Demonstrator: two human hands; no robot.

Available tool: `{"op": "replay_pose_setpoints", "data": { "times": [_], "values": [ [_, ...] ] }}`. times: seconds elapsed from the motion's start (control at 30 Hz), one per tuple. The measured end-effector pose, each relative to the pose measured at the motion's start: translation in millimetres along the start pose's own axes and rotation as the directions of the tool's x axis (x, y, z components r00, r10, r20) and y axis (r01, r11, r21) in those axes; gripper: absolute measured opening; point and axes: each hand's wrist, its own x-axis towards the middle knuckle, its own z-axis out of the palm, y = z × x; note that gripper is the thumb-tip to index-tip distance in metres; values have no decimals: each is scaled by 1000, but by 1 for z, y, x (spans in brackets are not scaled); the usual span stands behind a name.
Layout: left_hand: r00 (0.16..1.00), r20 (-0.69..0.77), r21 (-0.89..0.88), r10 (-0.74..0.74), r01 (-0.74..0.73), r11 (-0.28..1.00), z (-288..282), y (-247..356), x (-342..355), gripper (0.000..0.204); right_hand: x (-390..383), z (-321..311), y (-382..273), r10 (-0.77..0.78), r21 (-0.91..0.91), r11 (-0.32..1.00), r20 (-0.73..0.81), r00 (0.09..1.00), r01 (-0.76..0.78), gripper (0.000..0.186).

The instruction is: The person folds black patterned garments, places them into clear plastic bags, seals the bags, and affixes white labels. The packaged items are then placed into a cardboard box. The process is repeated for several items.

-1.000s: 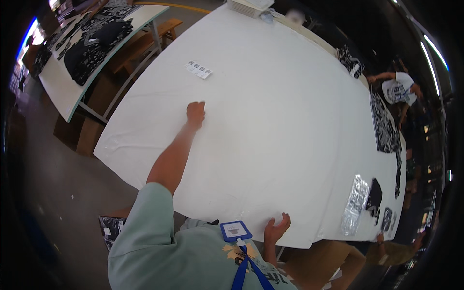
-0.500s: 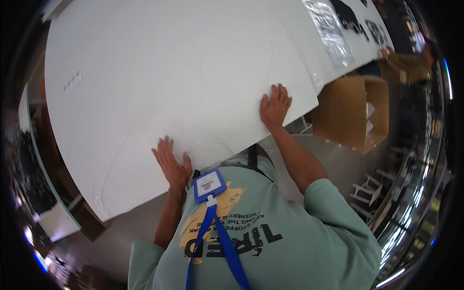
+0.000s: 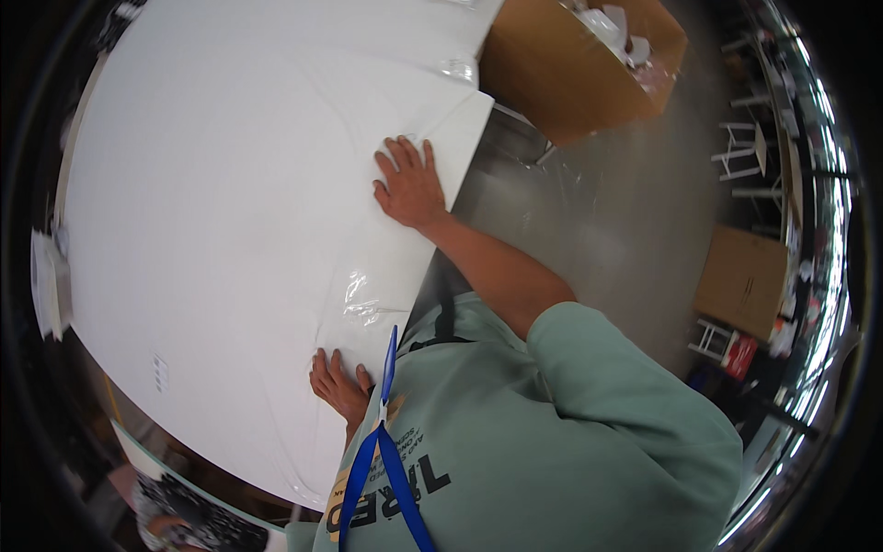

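A white table [image 3: 212, 184] under a clear plastic film fills the left and middle of the view. Near its right corner my right hand [image 3: 411, 187] lies flat on the film with its fingers spread. My left hand [image 3: 340, 385] rests on the same top by the front edge, close to my body, fingers apart. Between the two hands the clear film [image 3: 361, 299] is wrinkled and shiny. Neither hand holds anything. A blue lanyard [image 3: 384, 442] hangs over my green shirt, its lower end by my left hand.
An open cardboard box [image 3: 552, 69] with white and clear scraps stands past the table's right corner. Grey floor [image 3: 607, 212] lies to the right, with white stools [image 3: 743, 152] and a brown carton [image 3: 741, 281] farther off. At the lower left, another table [image 3: 138, 448] bears dark material, with someone's hand over it.
My view has turned to the right, so the table, box and stools have shifted in the picture. Both hands remain flat on the table; the far right table section has mostly left the view.
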Motion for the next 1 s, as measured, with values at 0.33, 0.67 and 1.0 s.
{"op": "replay_pose_setpoints", "data": {
  "times": [0.33, 0.67, 1.0],
  "values": [
    [984, -39, 88, 172, -168, 982, 15, -21, -5, 52, -1, -6, 1, 89, 62, 994, 53, 995, -92, 46],
    [993, -9, 56, 114, -113, 992, 5, -8, -3, 53, 6, -17, 1, 69, 98, 992, 47, 997, -74, 49],
    [999, 26, -19, -33, 34, 999, -6, 7, 0, 55, 7, -18, -4, 19, 30, 999, 10, 1000, -19, 50]
  ]
}}
